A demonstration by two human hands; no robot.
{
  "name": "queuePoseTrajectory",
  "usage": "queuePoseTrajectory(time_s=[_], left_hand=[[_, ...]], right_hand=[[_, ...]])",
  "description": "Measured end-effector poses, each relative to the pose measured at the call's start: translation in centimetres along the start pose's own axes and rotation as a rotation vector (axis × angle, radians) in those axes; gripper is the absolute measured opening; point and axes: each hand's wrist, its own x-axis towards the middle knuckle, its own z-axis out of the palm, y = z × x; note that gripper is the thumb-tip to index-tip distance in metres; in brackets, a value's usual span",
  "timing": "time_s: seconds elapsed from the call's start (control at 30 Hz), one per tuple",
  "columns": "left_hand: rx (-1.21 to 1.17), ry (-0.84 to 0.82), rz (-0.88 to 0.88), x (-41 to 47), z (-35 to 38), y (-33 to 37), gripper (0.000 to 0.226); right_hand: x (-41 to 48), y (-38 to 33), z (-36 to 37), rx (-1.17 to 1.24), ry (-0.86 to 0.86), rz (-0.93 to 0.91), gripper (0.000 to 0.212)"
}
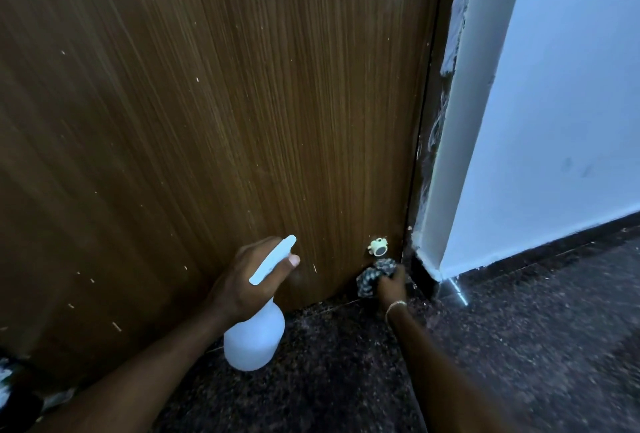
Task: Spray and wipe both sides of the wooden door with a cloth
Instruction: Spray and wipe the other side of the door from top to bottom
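Low down, right hand [393, 286] grips cloth [374, 276] at door [242, 103] corner, left hand [247, 282] spray bottle [254, 339].

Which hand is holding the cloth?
The right hand, gripping the dark patterned cloth by the brown wooden door; the left hand holds a white spray bottle.

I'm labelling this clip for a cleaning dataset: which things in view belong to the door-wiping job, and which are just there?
In the job: wooden door; spray bottle, gripped by the left hand; cloth, bunched in the right hand at the door's bottom corner.
Just there: small pale fitting low on the door; white wall; speckled floor.
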Motion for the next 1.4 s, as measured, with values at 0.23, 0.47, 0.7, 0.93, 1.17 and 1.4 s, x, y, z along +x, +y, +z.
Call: queuePoseTrajectory(time_s=[0.23, 0.47, 0.7, 0.93, 1.17, 1.4], left_hand=[[-0.004, 0.011, -0.007, 0.1, 0.1, -1.2, 0.032], [-0.009, 0.007, -0.025, -0.4, -0.6, -1.2, 0.033], [0.009, 0.022, -0.046, -0.3, -1.6, -2.1, 0.033], [-0.010, 0.056, -0.050, 0.8, -1.7, -2.8, 0.039], [-0.020, 0.083, -0.032, 0.6, -2.7, -2.8, 0.046], [-0.013, 0.112, -0.069, -1.0, -4.2, -3.2, 0.033]], right_hand=[[-1.4, -1.3, 4.4, -0.156, 0.048, -0.156, 0.028], [6.4, 9.5, 3.7, -0.104, 0.051, 0.145, 0.030], [4.9, 1.5, -0.7, -0.132, 0.212, 0.098, 0.019], [2.9, 1.6, 2.1, -0.511, -0.076, 0.215, 0.017], [4.7, 3.6, 3.2, -0.092, 0.055, 0.220, 0.034], [1.9, 3.7, 4.9, -0.190, -0.178, 0.299, 0.021]])
